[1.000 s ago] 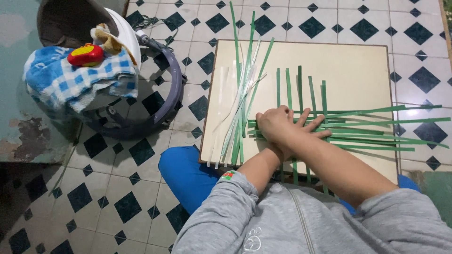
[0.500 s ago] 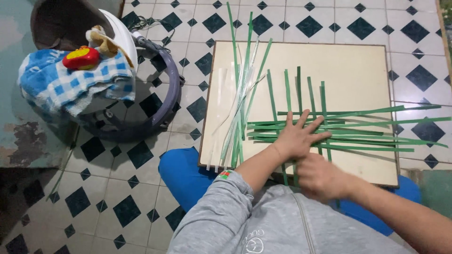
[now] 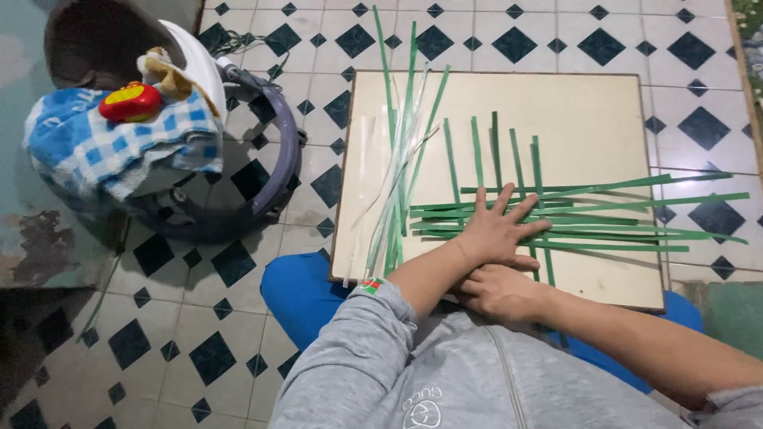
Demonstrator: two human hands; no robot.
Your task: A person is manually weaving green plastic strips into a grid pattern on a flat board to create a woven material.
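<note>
My left hand point(image 3: 497, 230) lay flat, fingers spread, pressing the woven green leaf strips point(image 3: 556, 214) on the square cream board point(image 3: 596, 119): five upright strips crossed a band of sideways ones too overlapped to count. My right hand point(image 3: 501, 292) rested loosely curled at the board's near edge, gripping nothing. A loose bundle of strips point(image 3: 397, 159) lay left. Around was black-and-white diamond tile floor point(image 3: 556, 32).

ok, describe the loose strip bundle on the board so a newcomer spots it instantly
Start at the cream board on the black-and-white tiled floor. The loose bundle of strips lies along its left side, running lengthwise from near edge to beyond the far edge. Unlike the woven green strips under the left hand, it is unwoven and mixes pale strips with green.
</note>
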